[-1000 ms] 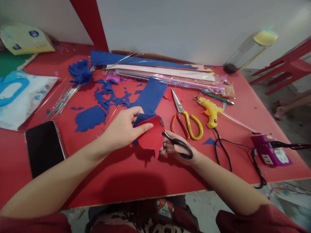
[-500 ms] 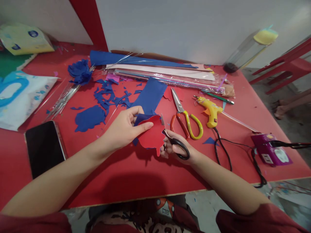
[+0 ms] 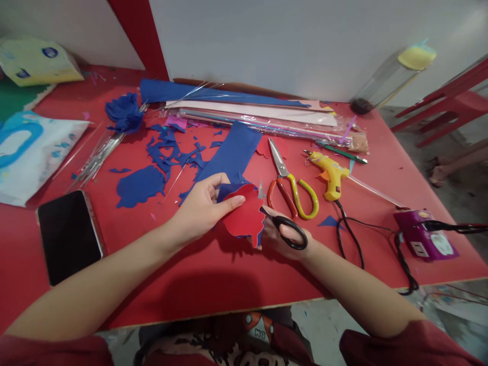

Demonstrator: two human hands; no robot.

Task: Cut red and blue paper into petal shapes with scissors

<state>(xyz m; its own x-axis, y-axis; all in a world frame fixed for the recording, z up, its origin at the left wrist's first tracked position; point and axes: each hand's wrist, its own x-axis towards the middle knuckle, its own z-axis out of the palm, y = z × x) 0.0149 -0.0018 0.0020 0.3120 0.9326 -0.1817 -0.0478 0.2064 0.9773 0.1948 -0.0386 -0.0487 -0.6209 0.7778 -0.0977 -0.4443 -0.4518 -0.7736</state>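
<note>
Two layers in the left hand (image 3: 206, 204), pinched between thumb and fingers: red shape (image 3: 244, 217) on top, blue sheet (image 3: 225, 190) under it. Held up together over the near middle of the desk (image 3: 229, 284). At the right edge of the red shape, blades of the black scissors (image 3: 282, 221). Curled around the handles, the right hand (image 3: 280, 245), with a thumb at one loop. Some fingers of this hand hard to see behind the red shape.

Just past the left hand, on the far side, a blue strip (image 3: 236, 147) flat on the desk. Left of that, a ragged blue piece (image 3: 139, 187) and lots of blue scraps (image 3: 165, 150). Far left, a blue flower (image 3: 125, 113) by thin wires (image 3: 97, 158). Near left, a phone (image 3: 68, 236) with a dark screen. To the right, big scissors (image 3: 281, 168) with one red handle and one yellow. Farther right, a yellow glue gun (image 3: 333, 175), then a purple box (image 3: 425, 236) with black cords.
</note>
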